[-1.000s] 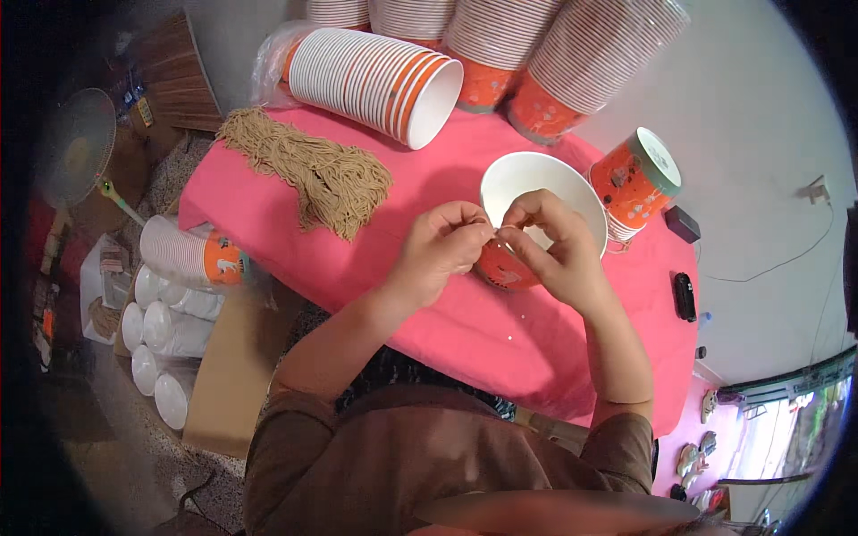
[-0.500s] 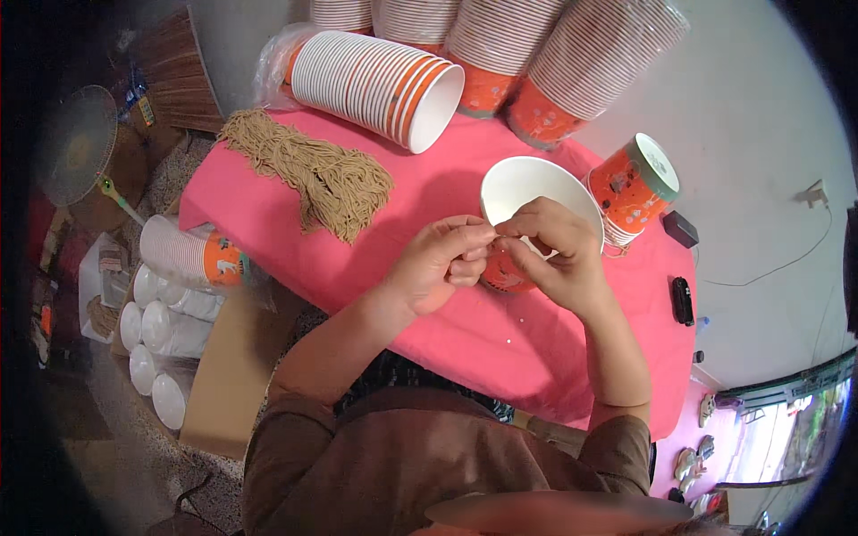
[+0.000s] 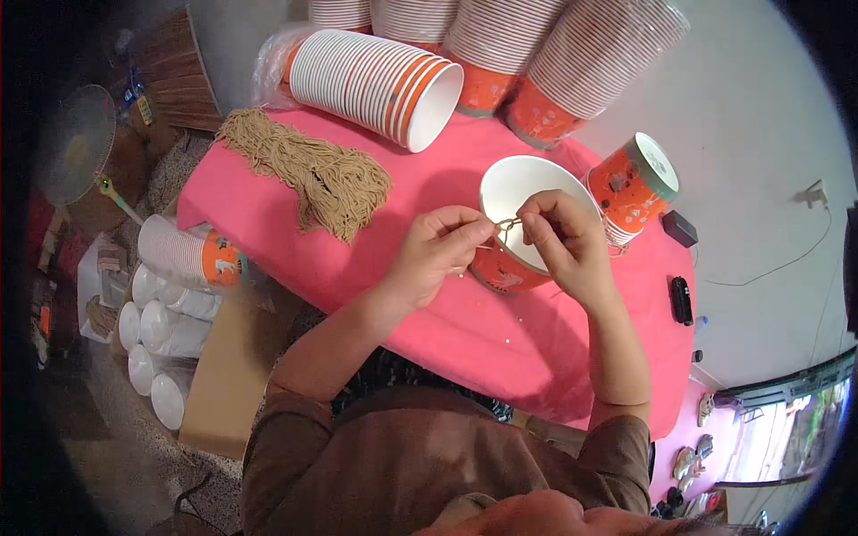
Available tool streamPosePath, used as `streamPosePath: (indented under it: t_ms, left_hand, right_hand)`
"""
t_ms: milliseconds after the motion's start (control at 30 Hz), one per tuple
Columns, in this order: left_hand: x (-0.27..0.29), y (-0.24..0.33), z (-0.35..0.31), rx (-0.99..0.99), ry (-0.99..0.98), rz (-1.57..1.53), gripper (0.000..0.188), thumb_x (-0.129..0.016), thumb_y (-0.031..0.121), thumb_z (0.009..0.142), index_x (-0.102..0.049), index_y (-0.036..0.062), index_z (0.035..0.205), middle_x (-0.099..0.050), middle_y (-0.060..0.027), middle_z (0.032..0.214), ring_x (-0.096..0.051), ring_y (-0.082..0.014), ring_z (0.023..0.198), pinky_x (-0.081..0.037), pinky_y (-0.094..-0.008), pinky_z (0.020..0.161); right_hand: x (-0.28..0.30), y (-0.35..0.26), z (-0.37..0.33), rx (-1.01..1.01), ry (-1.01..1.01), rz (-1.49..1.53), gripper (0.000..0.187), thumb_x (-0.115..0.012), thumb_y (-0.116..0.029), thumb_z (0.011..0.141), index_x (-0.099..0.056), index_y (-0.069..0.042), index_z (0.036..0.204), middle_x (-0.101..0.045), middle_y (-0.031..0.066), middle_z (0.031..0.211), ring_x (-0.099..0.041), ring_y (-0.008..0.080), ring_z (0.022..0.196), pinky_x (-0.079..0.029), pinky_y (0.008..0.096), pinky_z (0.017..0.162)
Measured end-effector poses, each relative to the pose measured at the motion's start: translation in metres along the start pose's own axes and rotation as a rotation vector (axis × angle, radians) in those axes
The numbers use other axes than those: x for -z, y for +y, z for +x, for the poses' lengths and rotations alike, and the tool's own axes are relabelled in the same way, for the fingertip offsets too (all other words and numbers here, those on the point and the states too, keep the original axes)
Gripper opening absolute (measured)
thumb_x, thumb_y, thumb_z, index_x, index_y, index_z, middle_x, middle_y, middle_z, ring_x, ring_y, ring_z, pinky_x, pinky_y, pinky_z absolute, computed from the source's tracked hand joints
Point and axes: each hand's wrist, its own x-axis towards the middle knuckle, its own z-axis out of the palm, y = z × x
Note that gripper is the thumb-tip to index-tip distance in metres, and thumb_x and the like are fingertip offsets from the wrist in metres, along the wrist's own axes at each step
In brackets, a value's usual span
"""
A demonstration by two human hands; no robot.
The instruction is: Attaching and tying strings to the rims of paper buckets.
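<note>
My left hand [image 3: 436, 255] pinches one part of a thin tan string [image 3: 507, 224] between thumb and fingers. Just to its right, my right hand [image 3: 572, 243] pinches another part. Between the fingertips the string makes a small loop; whether it is knotted is too fine to tell. Below and behind both hands stands an orange paper bucket [image 3: 502, 273] with a white inside, its mouth upward. A thick bundle of tan strings [image 3: 313, 174] lies on the pink cloth to the left.
A stack of nested paper buckets [image 3: 371, 85] lies along the back of the pink-covered table [image 3: 447, 348]; tall wrapped stacks [image 3: 545, 112] stand behind. At right are an upturned bucket [image 3: 630, 183], a black box [image 3: 679, 229] and a black object [image 3: 682, 300]. More wrapped stacks [image 3: 170, 335] fill a carton at left.
My hands have moved slightly apart, and a string loop now shows between the fingertips. My right hand has turned a little. The bucket has shifted very slightly.
</note>
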Motion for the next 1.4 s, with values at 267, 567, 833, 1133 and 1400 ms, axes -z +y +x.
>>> streamPosePath:
  t_ms: [267, 567, 833, 1133, 1400]
  left_hand:
    - [0.005, -0.003, 0.001, -0.023, -0.023, 0.072, 0.017, -0.061, 0.018, 0.093, -0.065, 0.0033, 0.100, -0.057, 0.0052, 0.073, -0.037, 0.0003, 0.052, -0.028, -0.0181, 0.046]
    - [0.003, -0.001, 0.001, -0.078, 0.019, 0.172, 0.017, -0.062, 0.018, 0.092, -0.067, 0.0040, 0.099, -0.059, 0.0056, 0.076, -0.042, 0.0003, 0.057, -0.033, -0.0167, 0.048]
    - [0.000, -0.005, 0.000, -0.062, 0.053, 0.215, 0.015, -0.060, 0.016, 0.093, -0.066, 0.0036, 0.098, -0.052, 0.0070, 0.070, -0.037, 0.0001, 0.055, -0.028, -0.0172, 0.047]
    - [0.013, -0.023, -0.004, -0.015, -0.013, 0.149, 0.013, -0.057, 0.013, 0.094, -0.063, 0.0031, 0.099, -0.046, 0.0071, 0.068, -0.036, -0.0011, 0.055, -0.027, -0.0184, 0.048]
    - [0.009, -0.005, 0.007, -0.650, 0.103, 0.717, 0.014, -0.064, 0.004, 0.085, -0.063, 0.0019, 0.099, -0.059, -0.0023, 0.104, -0.053, -0.0069, 0.079, -0.042, -0.0193, 0.067]
  right_hand:
    - [0.002, -0.003, 0.000, -0.039, 0.028, 0.061, 0.005, -0.060, -0.004, 0.090, -0.059, 0.001, 0.091, -0.059, -0.0011, 0.074, -0.051, 0.0036, 0.066, -0.040, 0.0198, 0.057]
    - [0.007, -0.004, 0.001, -0.037, 0.021, 0.033, 0.005, -0.060, -0.005, 0.091, -0.059, 0.000, 0.090, -0.057, -0.0022, 0.077, -0.049, 0.0030, 0.068, -0.039, 0.0197, 0.058]
    - [0.009, -0.005, 0.002, -0.090, 0.041, 0.113, 0.006, -0.058, -0.006, 0.092, -0.058, -0.001, 0.091, -0.053, -0.0043, 0.076, -0.047, 0.0027, 0.068, -0.038, 0.0199, 0.059]
    - [0.013, 0.005, 0.002, -0.234, -0.009, 0.517, 0.013, -0.056, -0.016, 0.096, -0.057, -0.004, 0.094, -0.048, -0.0062, 0.076, -0.042, 0.0018, 0.067, -0.034, 0.0185, 0.058]
    - [0.011, -0.003, 0.003, -0.177, -0.051, 0.217, 0.011, -0.054, -0.012, 0.096, -0.057, -0.001, 0.095, -0.050, -0.0055, 0.076, -0.042, 0.0007, 0.066, -0.033, 0.0176, 0.056]
